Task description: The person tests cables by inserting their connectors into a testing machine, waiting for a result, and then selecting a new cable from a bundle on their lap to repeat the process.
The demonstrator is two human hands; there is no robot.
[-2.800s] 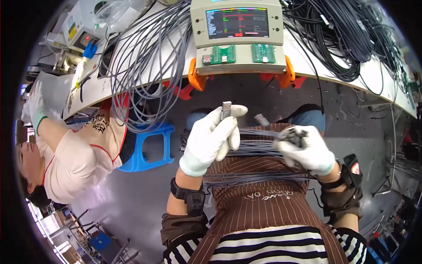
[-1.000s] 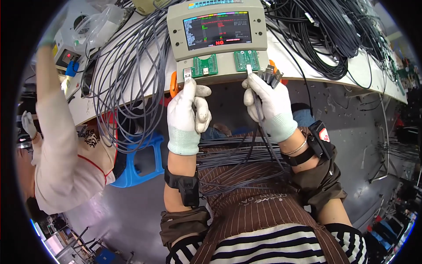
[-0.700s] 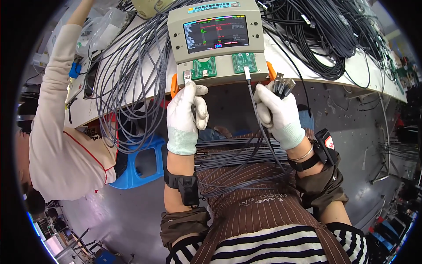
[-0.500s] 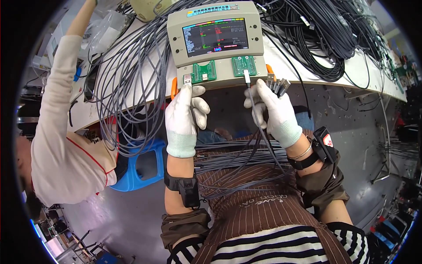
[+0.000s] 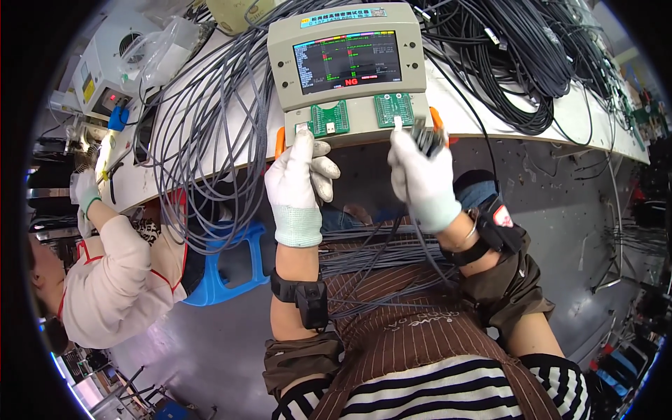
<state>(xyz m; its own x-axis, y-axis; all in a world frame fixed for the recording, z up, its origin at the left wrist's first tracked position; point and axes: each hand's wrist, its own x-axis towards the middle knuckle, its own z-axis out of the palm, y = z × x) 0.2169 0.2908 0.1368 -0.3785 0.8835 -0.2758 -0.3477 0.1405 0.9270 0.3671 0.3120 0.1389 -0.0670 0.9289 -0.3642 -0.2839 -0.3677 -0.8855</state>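
Both my hands wear white gloves at the front of a beige cable tester (image 5: 364, 129) with a lit screen (image 5: 350, 61). My left hand (image 5: 297, 183) is closed, thumb and forefinger at a light plug (image 5: 302, 129) beside the left green circuit board (image 5: 329, 117). My right hand (image 5: 425, 180) is closed round a grey cable (image 5: 427, 241) just below the right green circuit board (image 5: 394, 109), where a white connector (image 5: 398, 122) sits. Several metal-ended plugs (image 5: 428, 140), blurred, stick out of the same hand. Its fingertips partly hide the connector.
Grey cables lie across my lap (image 5: 378, 253) and hang in loops (image 5: 210, 154) off the white table (image 5: 570, 115). More black cable coils (image 5: 518, 91) lie at the right. A co-worker (image 5: 119, 280) sits at the left by a blue stool (image 5: 234, 273) and a white machine (image 5: 115, 59).
My right hand has turned and moved slightly left, closing nearer the connector. The tester's screen now shows large red letters. At left, the co-worker's raised arm has come down.
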